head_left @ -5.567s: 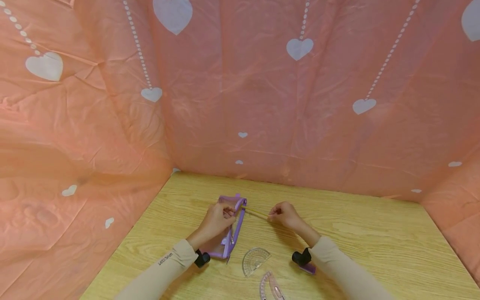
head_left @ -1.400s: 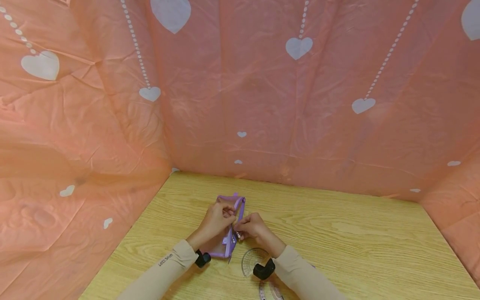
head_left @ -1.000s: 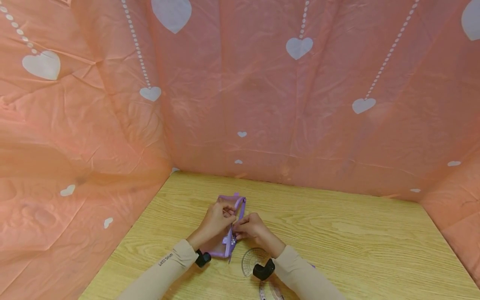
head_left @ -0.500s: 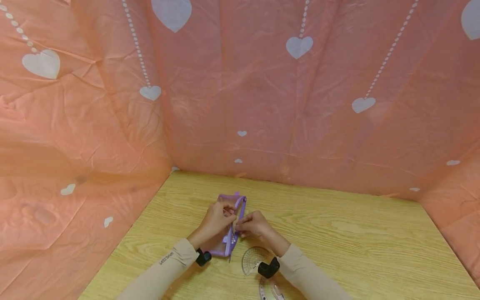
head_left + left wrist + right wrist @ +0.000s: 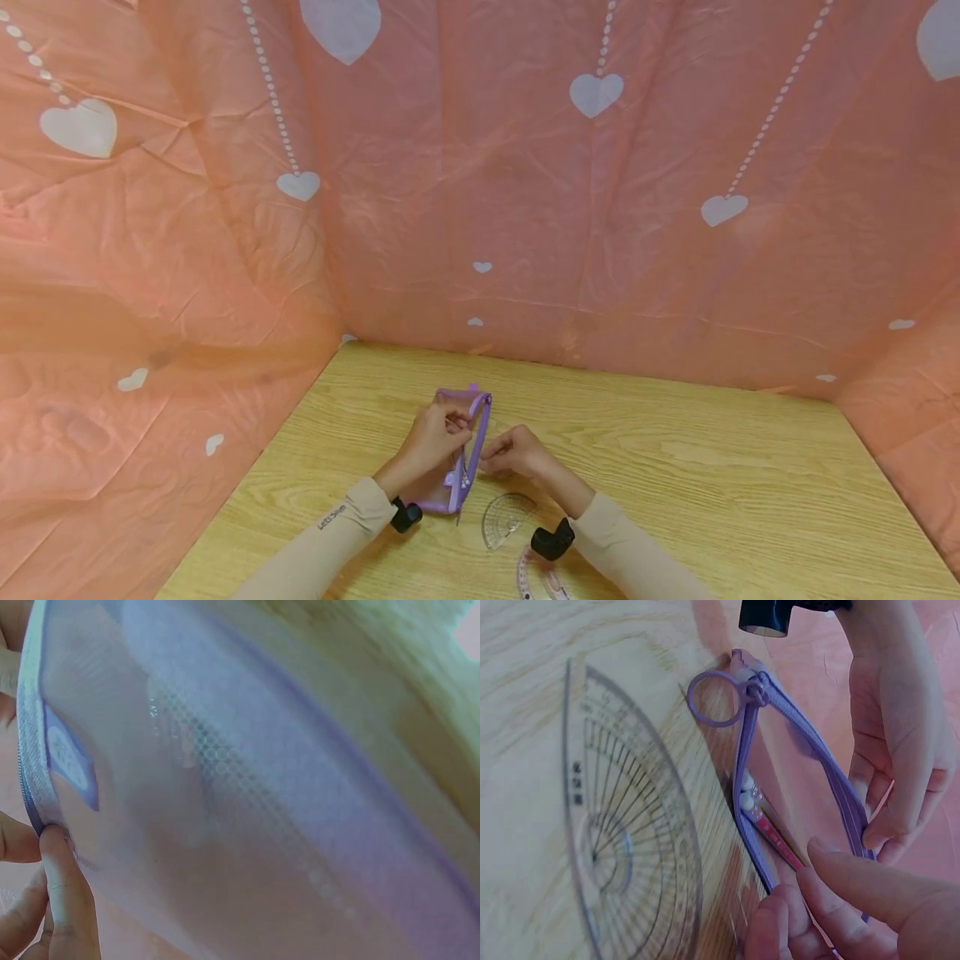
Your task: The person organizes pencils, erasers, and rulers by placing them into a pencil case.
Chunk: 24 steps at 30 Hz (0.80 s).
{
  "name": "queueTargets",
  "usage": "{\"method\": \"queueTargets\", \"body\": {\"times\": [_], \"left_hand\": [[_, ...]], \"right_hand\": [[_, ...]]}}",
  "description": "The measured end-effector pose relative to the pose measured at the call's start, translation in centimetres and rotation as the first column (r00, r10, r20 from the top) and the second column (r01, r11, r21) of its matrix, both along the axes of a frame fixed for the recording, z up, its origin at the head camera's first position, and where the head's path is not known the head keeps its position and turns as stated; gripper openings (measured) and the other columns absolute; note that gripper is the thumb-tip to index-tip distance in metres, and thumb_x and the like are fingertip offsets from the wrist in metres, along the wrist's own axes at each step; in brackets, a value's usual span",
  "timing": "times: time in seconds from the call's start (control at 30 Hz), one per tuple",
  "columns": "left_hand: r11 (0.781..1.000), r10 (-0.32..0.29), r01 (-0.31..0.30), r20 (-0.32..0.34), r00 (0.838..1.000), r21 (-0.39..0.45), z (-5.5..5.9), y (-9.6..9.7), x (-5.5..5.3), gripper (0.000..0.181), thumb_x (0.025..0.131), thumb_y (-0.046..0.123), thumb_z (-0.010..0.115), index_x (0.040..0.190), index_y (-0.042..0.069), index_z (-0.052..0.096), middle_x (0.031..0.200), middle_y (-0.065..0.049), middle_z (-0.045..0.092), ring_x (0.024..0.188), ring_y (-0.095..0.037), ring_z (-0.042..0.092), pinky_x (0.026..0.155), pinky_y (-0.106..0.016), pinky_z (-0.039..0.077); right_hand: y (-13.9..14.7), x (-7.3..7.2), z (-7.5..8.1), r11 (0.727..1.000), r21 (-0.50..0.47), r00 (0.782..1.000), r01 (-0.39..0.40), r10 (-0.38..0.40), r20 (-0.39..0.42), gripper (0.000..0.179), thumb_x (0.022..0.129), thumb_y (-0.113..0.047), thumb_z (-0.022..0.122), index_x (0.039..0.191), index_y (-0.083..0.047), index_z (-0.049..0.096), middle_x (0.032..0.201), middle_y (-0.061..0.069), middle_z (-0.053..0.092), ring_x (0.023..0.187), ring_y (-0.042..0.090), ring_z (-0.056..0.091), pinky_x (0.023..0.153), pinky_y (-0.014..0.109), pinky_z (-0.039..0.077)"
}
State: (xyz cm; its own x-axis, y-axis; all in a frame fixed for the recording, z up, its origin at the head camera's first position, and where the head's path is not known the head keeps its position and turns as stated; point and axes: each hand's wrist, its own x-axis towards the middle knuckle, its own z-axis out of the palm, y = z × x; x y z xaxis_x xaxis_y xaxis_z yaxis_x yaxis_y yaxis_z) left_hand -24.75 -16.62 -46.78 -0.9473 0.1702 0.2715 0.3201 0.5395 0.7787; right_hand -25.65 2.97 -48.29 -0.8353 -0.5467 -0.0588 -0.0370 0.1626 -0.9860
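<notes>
The left hand pinches the purple pouch on the table by its rim; the right hand, loosely curled just beside it, holds nothing I can see. Looks like packing, a pink pen or pencil inside; next likely calls for the protractor near the pouch

Head view: the table occupies the lower part of the frame, with a sheet behind it and at both sides. The pouch lies on the table, lower centre. The left hand is over its middle, left of the opening; the right hand is just right of it. Below and right of the pouch lies a protractor, and below that a second measuring tool, cut by the frame's lower edge.
Right wrist view: pencils lie within the pouch's opening; a ring sits at its upper end.
</notes>
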Motion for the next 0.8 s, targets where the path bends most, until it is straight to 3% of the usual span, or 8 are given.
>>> {"method": "queueTargets", "body": {"times": [0.23, 0.47, 0.8], "left_hand": [[1.000, 0.007, -0.007, -0.001, 1.000, -0.012, -0.2, 0.0, -0.1, 0.016, 0.081, -0.004, 0.072, 0.097, -0.007, 0.071, 0.081, -0.005, 0.068, 0.073, -0.015, 0.066, 0.063, -0.022, 0.055], [1.000, 0.015, -0.015, -0.002, 1.000, -0.012, -0.3, 0.1, 0.0, 0.016, 0.081, -0.004, 0.073, 0.097, -0.007, 0.071, 0.082, -0.006, 0.068, 0.072, -0.015, 0.066, 0.062, -0.022, 0.054], [1.000, 0.010, -0.010, -0.014, 1.000, -0.009, -0.2, 0.1, 0.0, 0.016, 0.081, -0.005, 0.073, 0.096, -0.008, 0.071, 0.081, -0.007, 0.068, 0.072, -0.016, 0.066, 0.062, -0.022, 0.054]], "right_hand": [[1.2, 0.0, 0.0, 0.994, 0.072, 0.995, -0.077, 0.081, -0.057, 0.021, 0.080, 0.010, 0.073, 0.098, 0.021, 0.068, 0.085, 0.025, 0.072, 0.066, 0.008, 0.062, 0.057, 0.024, 0.051], [2.2, 0.1, -0.1, 0.982, 0.126, 0.985, -0.141, 0.153, -0.086, 0.023, 0.081, 0.008, 0.076, 0.102, 0.017, 0.070, 0.092, 0.025, 0.071, 0.079, 0.015, 0.066, 0.066, 0.023, 0.054], [3.6, 0.4, -0.2, 0.961, 0.189, 0.966, -0.204, 0.229, -0.122, 0.030, 0.074, 0.007, 0.083, 0.102, 0.011, 0.072, 0.097, 0.020, 0.072, 0.078, 0.016, 0.060, 0.067, 0.021, 0.050]]}}
